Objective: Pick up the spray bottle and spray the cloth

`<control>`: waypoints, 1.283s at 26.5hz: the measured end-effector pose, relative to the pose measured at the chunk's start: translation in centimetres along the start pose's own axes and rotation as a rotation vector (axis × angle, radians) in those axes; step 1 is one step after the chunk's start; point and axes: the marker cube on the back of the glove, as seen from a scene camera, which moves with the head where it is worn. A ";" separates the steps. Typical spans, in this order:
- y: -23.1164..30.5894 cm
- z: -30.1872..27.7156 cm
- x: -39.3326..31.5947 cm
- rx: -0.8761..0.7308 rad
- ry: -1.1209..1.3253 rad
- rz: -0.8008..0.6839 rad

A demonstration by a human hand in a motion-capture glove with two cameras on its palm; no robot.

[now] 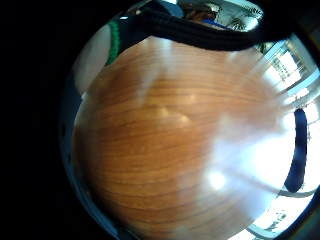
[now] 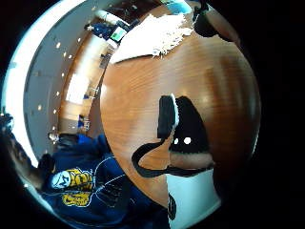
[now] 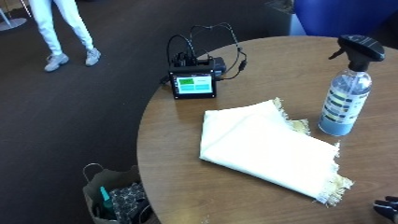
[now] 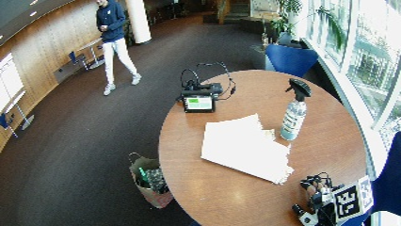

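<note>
In the outside view a clear spray bottle (image 3: 347, 88) with a black trigger head stands upright on the round wooden table (image 3: 180, 186), at the right. A folded cream cloth (image 3: 267, 149) with fringed ends lies flat just left of it. My gloved right hand (image 3: 387, 207) shows only at the table's near right edge, well apart from the bottle and cloth. In the wide outside view the hand (image 4: 316, 193) rests low near that edge, with the bottle (image 4: 294, 110) and cloth (image 4: 244, 147) farther in. The thumb side palm view shows the gloved thumb (image 2: 190, 129) over bare wood, holding nothing, and the cloth (image 2: 152, 36) beyond it.
A small black device with a green screen (image 3: 194, 84) and looped cables sits at the table's far left edge. A paper bag (image 3: 115, 196) stands on the floor beside the table. A blue chair (image 4: 291, 56) is behind the table.
</note>
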 end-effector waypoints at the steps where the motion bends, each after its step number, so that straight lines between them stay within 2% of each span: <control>1: -0.1 0.0 0.0 -0.001 -0.001 -0.002; 15: -0.7 -0.3 -0.1 -0.030 -0.011 0.003; 21: -1.2 -0.3 0.7 -0.060 -0.171 0.078; 31: -11.5 -7.4 1.5 0.031 -0.243 0.102; 34: -14.7 -8.4 3.1 0.039 -0.303 0.152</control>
